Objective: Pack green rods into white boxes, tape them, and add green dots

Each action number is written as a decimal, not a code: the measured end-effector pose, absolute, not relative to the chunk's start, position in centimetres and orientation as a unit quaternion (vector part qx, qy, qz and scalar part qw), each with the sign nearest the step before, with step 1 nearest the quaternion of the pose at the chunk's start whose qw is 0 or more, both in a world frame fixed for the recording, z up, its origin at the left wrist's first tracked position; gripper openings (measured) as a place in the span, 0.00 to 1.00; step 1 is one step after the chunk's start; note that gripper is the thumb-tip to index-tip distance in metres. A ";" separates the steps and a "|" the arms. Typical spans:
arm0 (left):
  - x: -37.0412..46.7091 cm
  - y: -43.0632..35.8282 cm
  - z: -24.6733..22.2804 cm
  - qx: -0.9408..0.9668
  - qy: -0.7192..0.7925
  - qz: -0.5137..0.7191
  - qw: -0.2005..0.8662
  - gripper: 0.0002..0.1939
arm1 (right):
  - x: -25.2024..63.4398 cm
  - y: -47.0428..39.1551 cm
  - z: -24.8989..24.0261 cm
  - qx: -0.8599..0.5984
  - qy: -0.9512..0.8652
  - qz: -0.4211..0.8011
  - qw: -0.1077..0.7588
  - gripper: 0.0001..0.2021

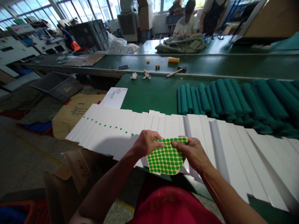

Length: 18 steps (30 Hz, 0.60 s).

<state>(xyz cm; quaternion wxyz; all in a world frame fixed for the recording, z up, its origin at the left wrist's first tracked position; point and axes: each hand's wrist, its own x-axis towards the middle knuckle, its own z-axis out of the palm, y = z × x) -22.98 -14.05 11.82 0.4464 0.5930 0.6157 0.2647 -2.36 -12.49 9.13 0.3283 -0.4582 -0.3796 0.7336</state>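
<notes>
A yellow sheet of round green stickers [167, 158] is held between my two hands, above the table's near edge. My left hand [148, 143] pinches its upper left side, thumb and fingers closed. At the upper right corner, my right hand [192, 151] grips the sheet with the thumb on top. Beneath lies a long row of overlapping white flat boxes [154, 121]. Several at the left each carry a green dot [105, 125]; those at the right show none. Whether a loose sticker sits on my left fingertips is too small to tell.
Bundled dark green rolls [219, 96] are piled at the right. A printed paper [114, 97] lies behind the boxes. Farther back are a hammer [176, 72] and a yellow roll [173, 60]. A grey crate [57, 85] stands left; two people [187, 26] are across the table.
</notes>
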 end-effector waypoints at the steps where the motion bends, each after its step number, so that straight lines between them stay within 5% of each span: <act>1: -23.1 -14.1 11.6 0.578 0.621 0.269 0.456 0.10 | -2.4 -12.5 9.2 -0.454 -0.379 0.738 0.324 0.14; 10: -23.7 -14.9 9.6 0.492 0.617 0.278 0.548 0.14 | -2.4 -12.9 9.6 -0.464 -0.409 0.722 0.308 0.18; 15: -23.3 -14.6 10.8 0.610 0.627 0.276 0.399 0.18 | -3.1 -12.7 10.1 -0.480 -0.458 0.689 0.291 0.20; 18: -22.7 -13.9 11.5 0.618 0.602 0.298 0.408 0.18 | -3.4 -12.7 10.1 -0.475 -0.478 0.683 0.283 0.20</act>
